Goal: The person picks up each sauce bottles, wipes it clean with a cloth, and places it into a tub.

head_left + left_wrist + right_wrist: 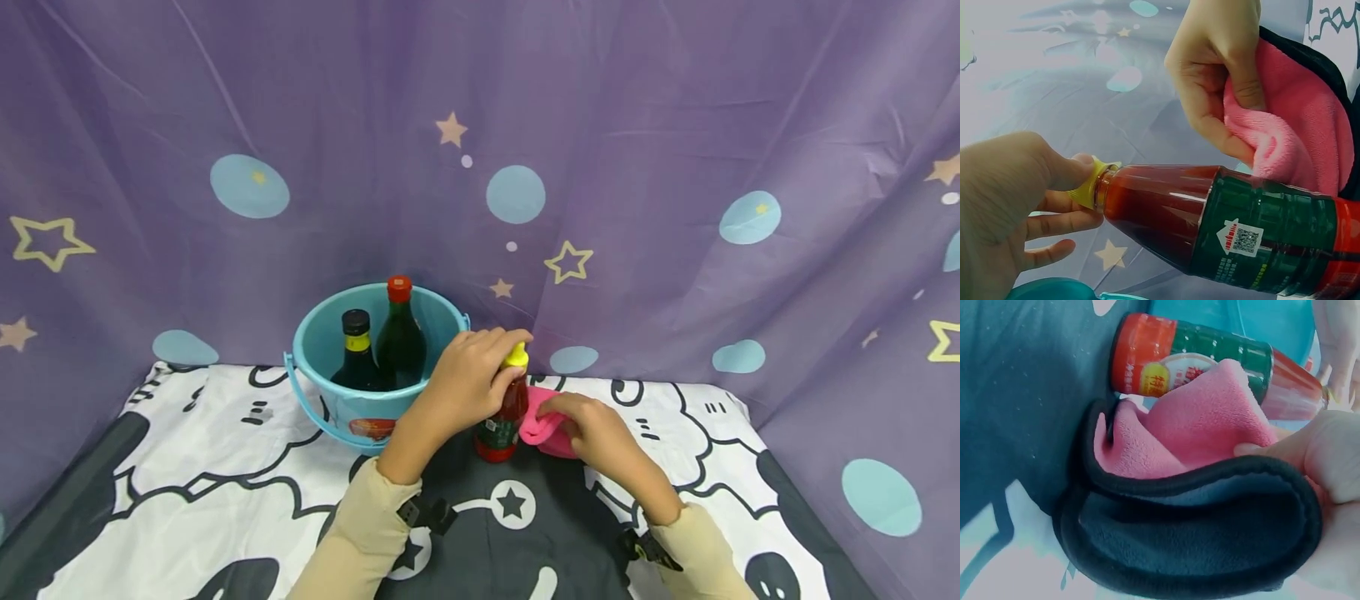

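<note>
A bottle of red liquid with a green label (1260, 240) and a yellow cap (517, 356) stands on the patterned cloth. My left hand (468, 377) grips its cap between thumb and fingers. To the right of the bottle, my right hand (596, 429) pinches a folded pink cloth (545, 421). In the right wrist view the pink cloth (1204, 422) lies close against the bottle's side (1222, 353); its other face is dark, with a black edge (1210, 469). Whether cloth and bottle touch is hard to tell.
Left of the bottle stands a light blue bucket (315, 354) with its handle down. Inside it are a dark bottle with a black cap (357, 350) and a green bottle with a red cap (401, 333). A purple curtain (645, 208) hangs behind.
</note>
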Tool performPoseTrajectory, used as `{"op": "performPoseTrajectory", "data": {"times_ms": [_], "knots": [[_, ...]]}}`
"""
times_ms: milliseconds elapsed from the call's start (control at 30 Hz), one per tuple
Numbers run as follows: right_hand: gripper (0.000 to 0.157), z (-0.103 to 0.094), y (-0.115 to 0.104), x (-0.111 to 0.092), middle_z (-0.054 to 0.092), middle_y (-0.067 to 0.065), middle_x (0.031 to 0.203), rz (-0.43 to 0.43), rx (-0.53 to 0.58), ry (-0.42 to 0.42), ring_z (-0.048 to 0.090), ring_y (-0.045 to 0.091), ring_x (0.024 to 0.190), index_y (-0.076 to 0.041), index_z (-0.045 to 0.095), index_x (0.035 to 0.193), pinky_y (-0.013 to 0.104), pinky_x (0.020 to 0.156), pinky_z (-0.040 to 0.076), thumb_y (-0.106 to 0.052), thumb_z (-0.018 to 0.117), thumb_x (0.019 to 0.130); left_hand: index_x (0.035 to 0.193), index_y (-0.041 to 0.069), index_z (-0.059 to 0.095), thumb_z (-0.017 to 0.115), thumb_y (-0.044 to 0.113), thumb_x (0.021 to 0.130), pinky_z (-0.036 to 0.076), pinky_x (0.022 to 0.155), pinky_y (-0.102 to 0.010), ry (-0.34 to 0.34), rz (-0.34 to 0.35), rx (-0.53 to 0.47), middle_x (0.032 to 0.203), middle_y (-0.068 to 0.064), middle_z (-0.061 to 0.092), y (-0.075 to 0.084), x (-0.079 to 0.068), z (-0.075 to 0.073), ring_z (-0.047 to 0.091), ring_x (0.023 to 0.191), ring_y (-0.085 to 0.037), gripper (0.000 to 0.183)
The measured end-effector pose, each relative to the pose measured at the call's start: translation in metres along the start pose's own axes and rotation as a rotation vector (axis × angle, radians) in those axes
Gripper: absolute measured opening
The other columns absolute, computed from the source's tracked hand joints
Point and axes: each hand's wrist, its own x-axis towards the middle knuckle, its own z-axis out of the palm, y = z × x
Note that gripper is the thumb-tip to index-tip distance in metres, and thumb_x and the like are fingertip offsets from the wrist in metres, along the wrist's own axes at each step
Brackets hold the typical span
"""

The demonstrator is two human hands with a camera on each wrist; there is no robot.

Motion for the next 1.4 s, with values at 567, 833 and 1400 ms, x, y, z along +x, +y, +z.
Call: {"op": "performPoseTrajectory", "data": {"times_ms": [567, 833, 1400], "knots": [[0.029, -0.033, 0.001, 0.018, 0.076, 0.010, 0.105, 0.145, 0.301, 0.465, 0.065, 0.015, 0.086, -0.008, 0.076, 0.113, 0.009, 0.075, 0.048, 0.007, 0.070, 0.088, 0.139, 0.013, 0.060, 0.073, 0.024, 0.094, 0.054, 0.092, -0.043, -0.075, -0.049, -0.043, 0.112, -0.006, 0.071, 0.002, -0.002, -0.004, 0.066, 0.100, -0.023, 0.048], [0.039, -0.016, -0.026, 0.021, 0.072, 0.017, 0.120, -0.001, 0.424, 0.551, 0.065, 0.003, 0.101, -0.004, 0.068, 0.128, 0.009, 0.083, 0.052, 0.006, 0.070, 0.090, 0.143, 0.010, 0.057, 0.072, 0.023, 0.095, 0.055, 0.092, -0.043, -0.064, -0.031, -0.016, 0.112, -0.007, 0.071, 0.001, -0.001, -0.006, 0.067, 0.100, -0.025, 0.051], [0.043, -0.001, -0.032, 0.022, 0.069, 0.018, 0.128, -0.172, 0.299, 0.566, 0.067, 0.032, 0.117, -0.001, 0.073, 0.122, 0.014, 0.106, 0.045, 0.009, 0.078, 0.081, 0.138, 0.011, 0.060, 0.067, 0.015, 0.096, 0.056, 0.088, -0.044, -0.028, 0.036, 0.021, 0.106, -0.006, 0.071, 0.000, -0.001, -0.007, 0.068, 0.093, -0.024, 0.042]]}}
